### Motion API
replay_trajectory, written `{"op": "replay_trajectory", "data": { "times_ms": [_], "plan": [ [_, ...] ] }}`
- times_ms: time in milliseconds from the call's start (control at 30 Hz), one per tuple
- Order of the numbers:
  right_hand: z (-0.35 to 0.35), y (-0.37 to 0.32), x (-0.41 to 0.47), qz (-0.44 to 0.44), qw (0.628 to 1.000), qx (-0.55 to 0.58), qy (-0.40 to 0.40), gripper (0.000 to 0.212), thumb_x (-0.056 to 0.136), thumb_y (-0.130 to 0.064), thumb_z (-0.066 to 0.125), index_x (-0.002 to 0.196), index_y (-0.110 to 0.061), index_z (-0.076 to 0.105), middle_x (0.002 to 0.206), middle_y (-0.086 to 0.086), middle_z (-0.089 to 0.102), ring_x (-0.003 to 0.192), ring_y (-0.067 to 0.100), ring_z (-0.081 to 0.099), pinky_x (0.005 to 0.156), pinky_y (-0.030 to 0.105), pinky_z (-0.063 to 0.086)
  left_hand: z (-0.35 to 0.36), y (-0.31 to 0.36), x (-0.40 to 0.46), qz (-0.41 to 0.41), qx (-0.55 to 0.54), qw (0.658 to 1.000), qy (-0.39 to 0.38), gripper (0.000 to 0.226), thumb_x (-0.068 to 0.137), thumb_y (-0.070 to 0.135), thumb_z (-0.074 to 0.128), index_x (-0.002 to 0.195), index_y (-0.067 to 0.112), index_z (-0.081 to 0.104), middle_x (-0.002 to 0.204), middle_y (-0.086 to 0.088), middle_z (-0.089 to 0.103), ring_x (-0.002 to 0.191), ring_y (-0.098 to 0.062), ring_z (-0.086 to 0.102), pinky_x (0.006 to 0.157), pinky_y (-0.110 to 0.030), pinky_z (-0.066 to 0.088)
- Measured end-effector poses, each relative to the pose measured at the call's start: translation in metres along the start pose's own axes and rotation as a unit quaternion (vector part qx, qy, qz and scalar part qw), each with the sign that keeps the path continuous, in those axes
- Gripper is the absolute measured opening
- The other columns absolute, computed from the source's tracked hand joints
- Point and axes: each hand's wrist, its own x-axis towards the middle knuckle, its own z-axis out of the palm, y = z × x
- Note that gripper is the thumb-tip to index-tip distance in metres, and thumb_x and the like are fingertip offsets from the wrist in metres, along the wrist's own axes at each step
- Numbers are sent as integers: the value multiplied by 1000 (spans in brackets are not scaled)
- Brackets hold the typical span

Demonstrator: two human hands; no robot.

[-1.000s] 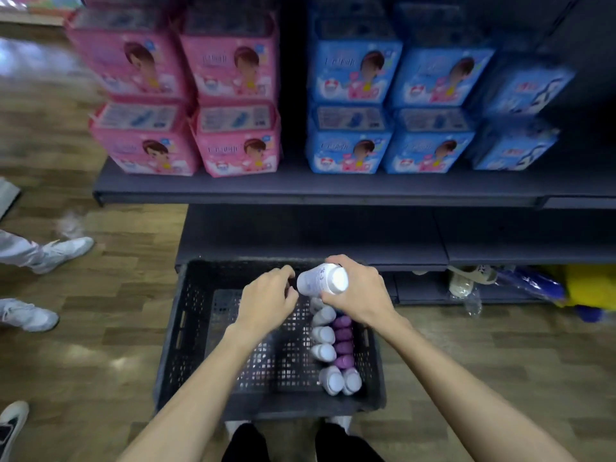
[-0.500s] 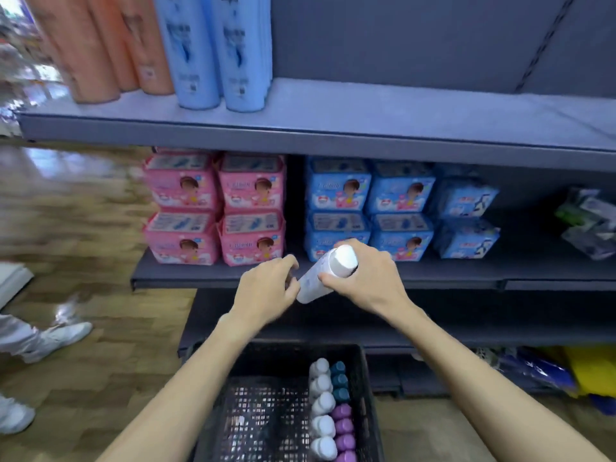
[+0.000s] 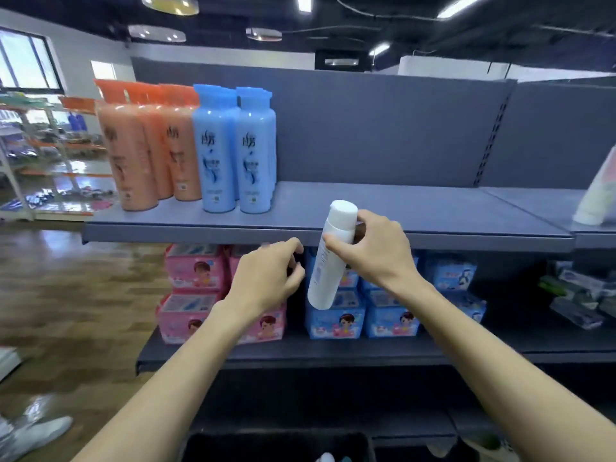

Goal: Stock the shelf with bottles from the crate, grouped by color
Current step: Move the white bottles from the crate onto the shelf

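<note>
My right hand grips a white bottle near its cap, holding it nearly upright in front of the top shelf's front edge. My left hand hovers just left of the bottle with fingers loosely curled, holding nothing. On the shelf's left part stand orange bottles and, to their right, blue bottles. Only the black crate's far rim shows at the bottom edge, with a white cap or two inside.
Pink packs and blue packs fill the shelf below. A pale tube leans on the neighbouring top shelf at far right. Another person's white shoe is on the wooden floor at lower left. The top shelf is bare right of the blue bottles.
My view has risen from the crate to the top shelf. My right hand has lifted the white bottle up to shelf height and turned it upright; my left hand has come off it.
</note>
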Motion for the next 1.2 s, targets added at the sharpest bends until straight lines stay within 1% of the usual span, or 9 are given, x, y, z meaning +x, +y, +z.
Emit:
{"op": "replay_trajectory", "data": {
  "times_ms": [300, 533, 700, 800, 900, 1000, 1067, 1133, 1200],
  "plan": [
    [-57, -56, 84, -34, 997, -9, 70, 40, 69, -63, 57, 80, -25, 65, 75, -11, 69, 75, 15, 66, 71, 37, 56, -63, 16, 72, 0, 6, 999, 54, 21, 86, 28, 54, 106, 24, 59, 81, 12, 67, 79, -18, 62, 71, -33, 48],
    [-42, -60, 119, -10, 996, -59, 62, 38, 70, -61, 56, 78, -24, 60, 74, -5, 66, 74, 23, 64, 62, 33, 51, -75, 19, 95, -2, 36, 998, 42, 24, 88, 30, 51, 111, 23, 57, 84, 8, 69, 83, -22, 62, 69, -34, 50],
    [-31, -55, 121, 19, 996, -55, 72, 43, 77, -61, 58, 90, -19, 57, 84, 0, 65, 80, 28, 62, 67, 36, 51, -68, 20, 101, 2, 48, 998, 30, 24, 90, 32, 50, 112, 24, 56, 86, 7, 70, 82, -22, 62, 67, -32, 45],
    [-29, -52, 120, 36, 998, -24, 41, 48, 77, -66, 60, 96, -21, 55, 91, -3, 64, 85, 25, 61, 73, 39, 53, -64, 17, 100, -4, 44, 999, 24, 25, 89, 32, 51, 112, 23, 56, 87, 7, 70, 82, -22, 62, 70, -33, 48],
    [-28, -40, 112, 37, 997, 57, -43, 51, 77, -62, 68, 103, -21, 55, 98, -7, 62, 91, 17, 60, 76, 36, 54, -60, 10, 97, -6, 46, 999, 23, 26, 89, 32, 51, 113, 23, 57, 88, 8, 70, 84, -22, 63, 69, -32, 46],
    [-23, -16, 100, 23, 980, 125, -151, 49, 85, -39, 72, 125, -21, 49, 120, -8, 59, 110, 13, 58, 93, 32, 50, -57, 2, 94, -9, 44, 999, 23, 25, 90, 31, 51, 113, 23, 57, 88, 9, 69, 84, -21, 62, 68, -31, 44],
    [-19, -2, 95, 20, 962, 161, -221, 57, 86, -20, 72, 135, -19, 44, 130, -3, 58, 114, 11, 60, 96, 27, 50, -56, -1, 94, -14, 43, 999, 22, 25, 90, 30, 51, 113, 23, 58, 87, 9, 69, 83, -20, 62, 68, -31, 44],
    [-14, 8, 93, 15, 952, 187, -240, 59, 87, -12, 72, 138, -17, 43, 130, 1, 61, 110, 7, 63, 93, 23, 52, -55, -3, 95, -17, 42, 999, 22, 25, 89, 30, 51, 112, 23, 58, 87, 9, 69, 83, -21, 63, 68, -31, 44],
    [-7, 11, 94, 3, 961, 179, -213, 57, 86, -20, 76, 134, -19, 46, 122, -2, 65, 103, 3, 65, 90, 23, 53, -53, -5, 97, -18, 42, 999, 24, 25, 89, 30, 51, 112, 23, 57, 87, 9, 69, 83, -21, 62, 67, -31, 43]
  ]
}}
